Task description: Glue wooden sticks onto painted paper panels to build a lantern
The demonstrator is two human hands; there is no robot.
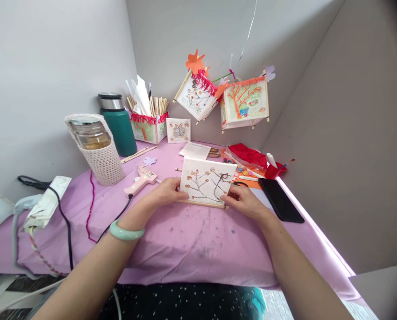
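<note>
I hold a small white paper panel (206,182), painted with brown branches and orange blossoms, upright on the purple tablecloth (185,240). A thin wooden stick (201,204) runs along its bottom edge. My left hand (167,192), with a pale green bangle on the wrist, grips the panel's lower left corner. My right hand (243,200) pinches its lower right corner. Both hands are closed on the panel.
A pink glue gun (141,180) lies just left of my hands, its cord trailing off the table. A black phone (280,199) lies to the right. Behind stand a crochet-covered jar (95,149), a green flask (118,124), a stick-filled box (148,124), red paper scraps (250,155) and two hanging paper lanterns (245,104).
</note>
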